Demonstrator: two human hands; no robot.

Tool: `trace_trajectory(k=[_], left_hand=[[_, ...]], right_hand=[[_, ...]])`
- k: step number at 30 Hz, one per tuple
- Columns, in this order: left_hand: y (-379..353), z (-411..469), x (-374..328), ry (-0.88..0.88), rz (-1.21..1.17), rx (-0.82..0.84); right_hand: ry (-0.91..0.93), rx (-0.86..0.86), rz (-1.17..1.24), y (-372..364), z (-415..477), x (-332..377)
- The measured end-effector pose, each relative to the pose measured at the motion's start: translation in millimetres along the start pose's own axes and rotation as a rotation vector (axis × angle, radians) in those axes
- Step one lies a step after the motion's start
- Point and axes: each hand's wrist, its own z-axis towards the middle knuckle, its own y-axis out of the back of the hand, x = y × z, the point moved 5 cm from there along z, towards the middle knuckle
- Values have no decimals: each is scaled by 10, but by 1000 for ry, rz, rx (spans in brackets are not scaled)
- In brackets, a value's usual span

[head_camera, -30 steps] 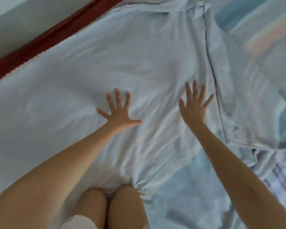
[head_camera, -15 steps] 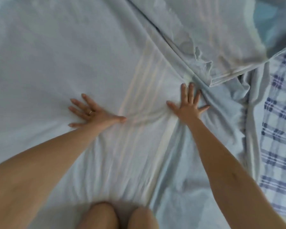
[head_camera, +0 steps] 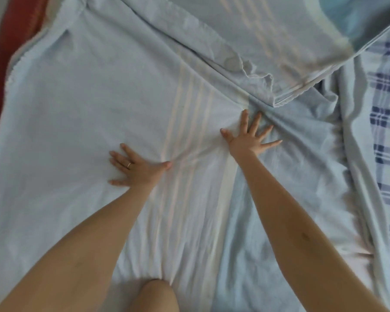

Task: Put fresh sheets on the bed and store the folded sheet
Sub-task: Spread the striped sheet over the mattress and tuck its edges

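A pale blue sheet [head_camera: 81,122] with faint pinkish stripes lies spread over the bed and fills most of the view. My left hand [head_camera: 135,167], wearing a ring, presses flat on it with fingers spread, left of the stripes. My right hand [head_camera: 245,138] lies flat with splayed fingers further up and to the right, where wrinkles gather. A folded-over part of the sheet [head_camera: 279,37] lies doubled at the top right, its hem running diagonally just beyond my right hand.
A blue-and-white checked cloth [head_camera: 385,131] shows at the right edge, under the sheet's border. A red edge [head_camera: 0,70] runs along the far left. My knee [head_camera: 154,293] rests on the sheet at the bottom.
Both hands have slid along the sheet, first toward me, then outward. The view swung, so the red edge left the frame and came back at the left. The checked cloth shows more.
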Motion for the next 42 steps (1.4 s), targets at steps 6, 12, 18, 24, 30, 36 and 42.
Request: trace_trajectory(k=[6, 12, 18, 24, 30, 36, 42], left_hand=[[-866, -1041, 2, -202, 0, -90], [-1668, -1810, -889, -436, 242, 257], [-2173, -2190, -1767, -334, 335, 289], [-2373, -2423, -2085, -209, 256, 252], [-2382, -2459, -2151, -147, 263, 253], [-2373, -2512, -2199, -114, 297, 271], [-2352, -2542, -2236, -107, 309, 306]], right_hand=[[656, -44, -65, -1062, -1583, -851], [577, -179, -243, -787, -722, -2983], [-67, -268, -147, -101, 254, -4027], [-53, -414, 104, 468, 448, -4110], [-8, -246, 453, 623, 794, -4463], [-57, -281, 530, 690, 842, -4710], [-65, -527, 409, 794, 436, -4451]])
